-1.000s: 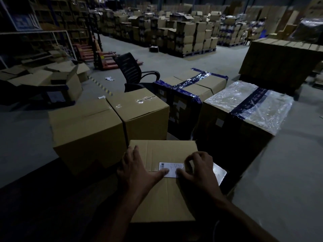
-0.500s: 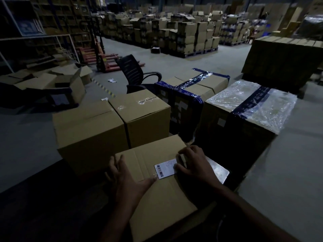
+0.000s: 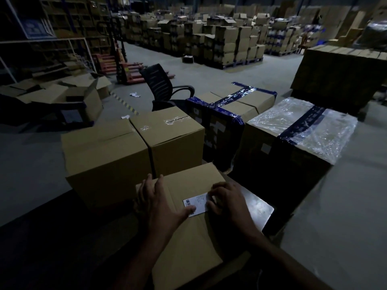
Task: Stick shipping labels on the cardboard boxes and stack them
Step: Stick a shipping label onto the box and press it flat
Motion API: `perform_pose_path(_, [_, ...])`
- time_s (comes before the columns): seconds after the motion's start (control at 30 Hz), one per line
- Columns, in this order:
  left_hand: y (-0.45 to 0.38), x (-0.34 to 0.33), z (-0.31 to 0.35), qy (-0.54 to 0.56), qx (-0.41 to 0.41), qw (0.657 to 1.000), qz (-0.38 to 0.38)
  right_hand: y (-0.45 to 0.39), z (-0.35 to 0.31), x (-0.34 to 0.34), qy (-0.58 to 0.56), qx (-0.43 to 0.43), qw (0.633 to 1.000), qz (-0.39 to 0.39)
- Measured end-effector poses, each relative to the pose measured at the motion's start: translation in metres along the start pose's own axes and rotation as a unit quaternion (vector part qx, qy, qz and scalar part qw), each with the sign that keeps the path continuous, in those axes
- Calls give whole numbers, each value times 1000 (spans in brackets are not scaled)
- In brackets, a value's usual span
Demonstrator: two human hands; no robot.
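A plain cardboard box lies in front of me, turned a little to the left. A white shipping label with a barcode lies flat on its top. My left hand rests spread on the box, its thumb pressing the label's lower left corner. My right hand presses the label's right end with bent fingers. Two taped cardboard boxes stand side by side just behind the labelled box.
A blue-taped box and a plastic-wrapped box stand at right. A shiny metal plate lies right of my hands. Behind are a black office chair, open boxes at left, a red pallet jack and pallets of cartons.
The box has turned counter-clockwise under my hands. My left hand slid up along the box's left side, and my right hand stayed on the label's right end.
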State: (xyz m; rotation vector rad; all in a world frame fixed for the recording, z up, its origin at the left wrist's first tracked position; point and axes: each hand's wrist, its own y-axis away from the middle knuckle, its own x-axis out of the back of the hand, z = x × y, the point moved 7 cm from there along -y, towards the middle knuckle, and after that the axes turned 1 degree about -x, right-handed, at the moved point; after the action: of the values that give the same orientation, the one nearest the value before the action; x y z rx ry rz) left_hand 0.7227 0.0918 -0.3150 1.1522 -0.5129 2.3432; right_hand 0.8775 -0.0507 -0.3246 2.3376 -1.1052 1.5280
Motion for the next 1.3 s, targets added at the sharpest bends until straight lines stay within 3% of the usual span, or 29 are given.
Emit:
perform_pose_path(0.67, [0, 0, 0, -8, 1, 1000, 2, -8, 8, -3, -13, -14, 999, -41])
perform_pose_path(1.3, [0, -2, -2, 2, -9, 1000, 5, -6, 3, 3, -10, -20, 999, -33])
